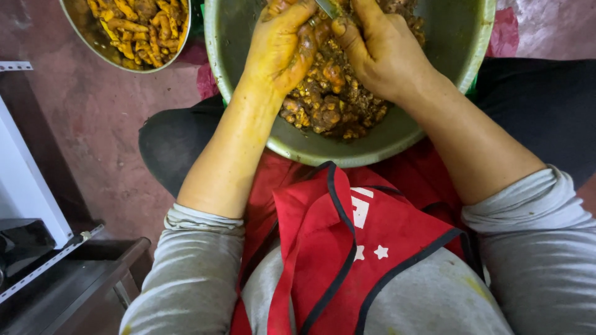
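Note:
A large grey-green metal basin (347,152) rests on my lap, holding a heap of unpeeled turmeric roots and brown peelings (329,102). My left hand (279,46), stained yellow, is curled around a piece of turmeric root (308,37) over the basin. My right hand (379,53) grips a knife whose blade (327,7) shows between the two hands at the top edge, against the root. Both hands are close together above the heap.
A second metal bowl (99,46) with peeled orange turmeric pieces (139,28) stands on the reddish floor at the upper left. A white and black metal frame (37,236) is at the lower left. A red apron (347,248) covers my front.

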